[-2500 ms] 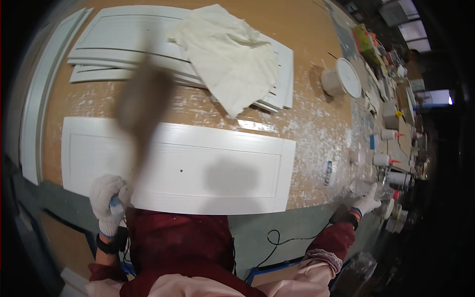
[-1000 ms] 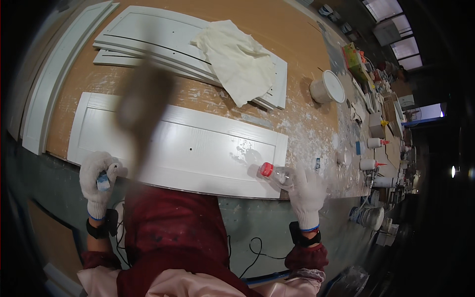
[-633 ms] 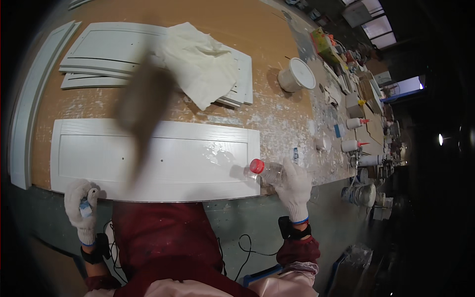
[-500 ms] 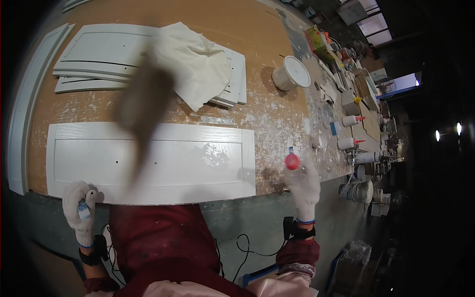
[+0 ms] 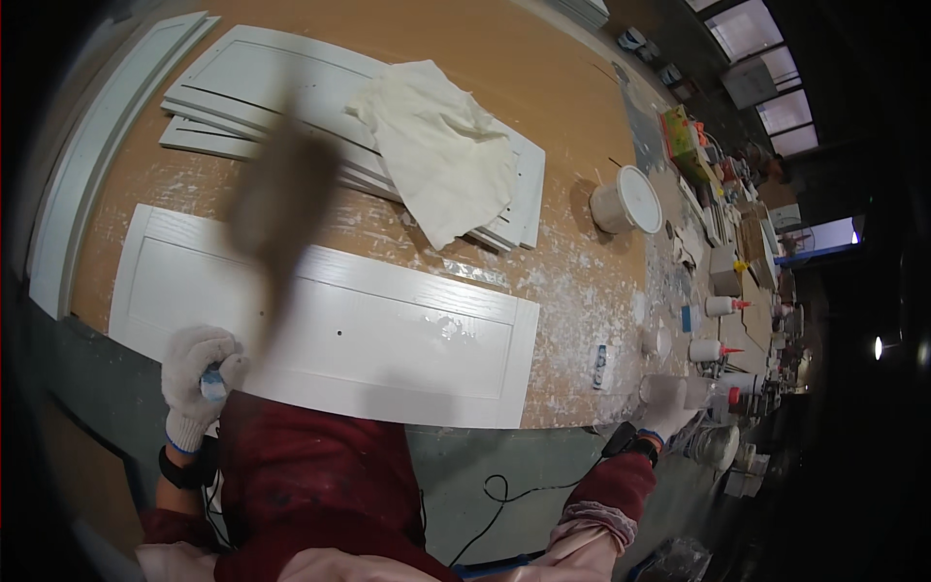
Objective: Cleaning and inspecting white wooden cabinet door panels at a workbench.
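A dim room [image 5: 853, 126] surrounds a broad brown tabletop [image 5: 574, 267], flecked white; a rectangular, wood-grained white panel [image 5: 388, 354] lies along its near edge — glistening patch [image 5: 446, 328] toward the right end. The white-gloved right hand [image 5: 665, 411] extends to a clear, red-capped bottle [image 5: 698, 393], grip unclear; the white-gloved left hand [image 5: 197, 371] — at the panel's near-left edge — curls round a small blue-and-white object [image 5: 212, 384].

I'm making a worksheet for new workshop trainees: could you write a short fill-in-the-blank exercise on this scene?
1. The left hand wears a white ____.
2. The cream cloth is draped over a ____ of white panels.
3. The cap of the clear bottle by the right hand is ____.
4. The shiny patch on the nearest panel lies toward the person's ____.

Missing words: glove; stack; red; right
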Available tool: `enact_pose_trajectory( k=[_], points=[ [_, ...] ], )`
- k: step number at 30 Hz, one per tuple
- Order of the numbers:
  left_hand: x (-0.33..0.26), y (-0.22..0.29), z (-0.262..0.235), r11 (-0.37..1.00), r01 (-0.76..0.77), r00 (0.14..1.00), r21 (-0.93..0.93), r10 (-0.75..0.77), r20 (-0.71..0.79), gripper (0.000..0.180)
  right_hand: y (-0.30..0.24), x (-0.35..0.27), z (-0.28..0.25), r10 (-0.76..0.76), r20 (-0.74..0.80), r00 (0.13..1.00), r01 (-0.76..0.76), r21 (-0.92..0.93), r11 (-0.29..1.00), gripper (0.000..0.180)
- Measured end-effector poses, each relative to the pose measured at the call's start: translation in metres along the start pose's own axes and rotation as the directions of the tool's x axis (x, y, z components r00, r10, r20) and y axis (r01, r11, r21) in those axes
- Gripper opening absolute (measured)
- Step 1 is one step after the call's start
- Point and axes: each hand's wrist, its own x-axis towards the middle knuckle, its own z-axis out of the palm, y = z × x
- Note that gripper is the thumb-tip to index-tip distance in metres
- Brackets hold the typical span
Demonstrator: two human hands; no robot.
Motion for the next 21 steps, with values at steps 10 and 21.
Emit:
enact_pose_trajectory(
  k=[10,21],
  points=[
    [-0.007,-0.009,0.015,0.983,0.049,0.998,0.175,-0.044,-0.035,0.015,-0.061,-0.110,0.047,-0.137,0.484,0.864,0.500,-0.794,0.347,0.079],
    [-0.002,-0.009,0.015,1.000,-0.020,0.993,-0.008,0.019,-0.117,0.024,-0.136,-0.224,0.411,-0.229,0.968,-0.103,0.916,0.182,0.357,0.067]
  ],
)
